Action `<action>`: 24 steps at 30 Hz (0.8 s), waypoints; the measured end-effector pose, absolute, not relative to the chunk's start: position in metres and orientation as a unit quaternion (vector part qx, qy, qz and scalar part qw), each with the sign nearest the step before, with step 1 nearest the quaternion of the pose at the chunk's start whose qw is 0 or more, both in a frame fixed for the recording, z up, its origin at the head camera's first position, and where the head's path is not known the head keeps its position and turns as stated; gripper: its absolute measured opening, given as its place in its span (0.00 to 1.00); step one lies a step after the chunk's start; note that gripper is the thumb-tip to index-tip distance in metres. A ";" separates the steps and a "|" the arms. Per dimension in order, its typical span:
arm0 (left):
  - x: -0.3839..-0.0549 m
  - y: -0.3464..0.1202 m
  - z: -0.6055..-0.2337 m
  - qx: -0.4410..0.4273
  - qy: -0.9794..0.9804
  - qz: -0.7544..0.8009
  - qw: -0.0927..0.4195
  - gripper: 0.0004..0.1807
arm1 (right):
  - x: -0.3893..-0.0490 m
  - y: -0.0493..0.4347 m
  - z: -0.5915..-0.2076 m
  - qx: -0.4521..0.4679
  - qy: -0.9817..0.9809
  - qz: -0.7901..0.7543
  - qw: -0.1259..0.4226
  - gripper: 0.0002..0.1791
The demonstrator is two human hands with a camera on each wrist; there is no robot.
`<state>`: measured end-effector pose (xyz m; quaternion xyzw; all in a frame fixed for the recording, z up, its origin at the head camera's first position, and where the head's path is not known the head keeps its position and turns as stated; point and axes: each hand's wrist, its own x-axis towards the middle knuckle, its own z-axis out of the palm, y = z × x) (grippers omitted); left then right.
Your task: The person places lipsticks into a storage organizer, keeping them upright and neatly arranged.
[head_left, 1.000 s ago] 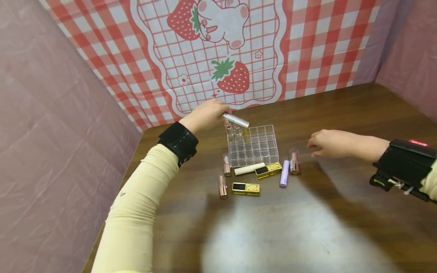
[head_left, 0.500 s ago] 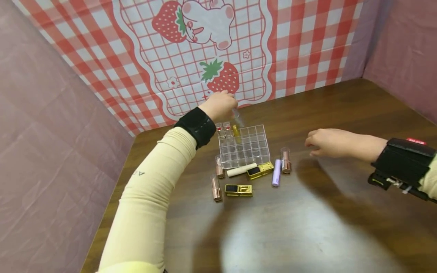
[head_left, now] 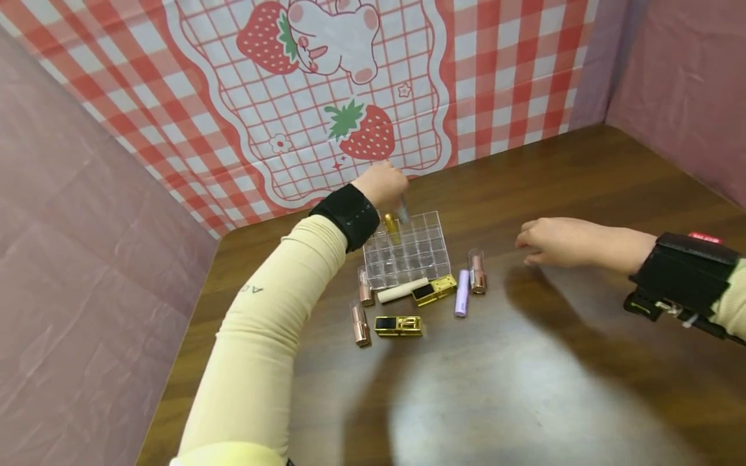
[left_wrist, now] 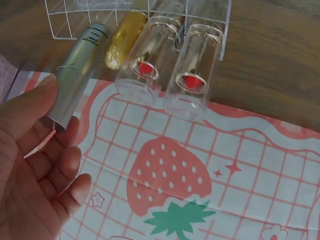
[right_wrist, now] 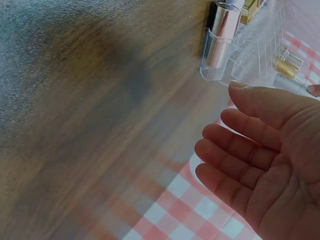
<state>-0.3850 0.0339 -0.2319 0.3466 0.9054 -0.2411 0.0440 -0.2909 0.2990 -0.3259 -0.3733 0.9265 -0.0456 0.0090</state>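
My left hand (head_left: 383, 184) pinches a silver lipstick tube (left_wrist: 77, 75) between thumb and fingers, held upright over the back row of a clear compartment organizer (head_left: 434, 249). Next to it in that row stand a gold tube (left_wrist: 125, 40) and two clear-capped lipsticks (left_wrist: 192, 75) with red showing inside. In the head view the hand and wrist hide those two. Whether the silver tube's lower end is inside a compartment, I cannot tell. My right hand (head_left: 553, 242) hovers to the right of the organizer, holding nothing, its fingers loosely bent in the right wrist view.
In front of the organizer lie a cream tube (head_left: 402, 290), two gold-and-black lipsticks (head_left: 399, 326), a lilac tube (head_left: 462, 294) and several rose-gold lipsticks (head_left: 476, 272). A checked strawberry cloth (head_left: 513, 71) hangs behind the wooden table (head_left: 484, 395).
My left hand has moved over the organizer's back row, turning the silver tube from lying nearly flat to upright. The head view has shifted slightly, while my right hand stays about where it was.
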 end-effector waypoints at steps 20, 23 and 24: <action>-0.390 0.037 -0.238 0.312 0.940 -0.093 0.099 0.07 | -0.289 0.302 -0.330 -0.359 0.931 -0.058 0.034 0.11; -0.390 0.038 -0.240 0.292 0.950 -0.053 0.100 0.08 | -0.290 0.302 -0.330 -0.356 0.932 -0.061 0.036 0.11; -0.390 0.038 -0.240 0.281 0.953 -0.037 0.102 0.10 | -0.290 0.302 -0.331 -0.355 0.932 -0.062 0.038 0.11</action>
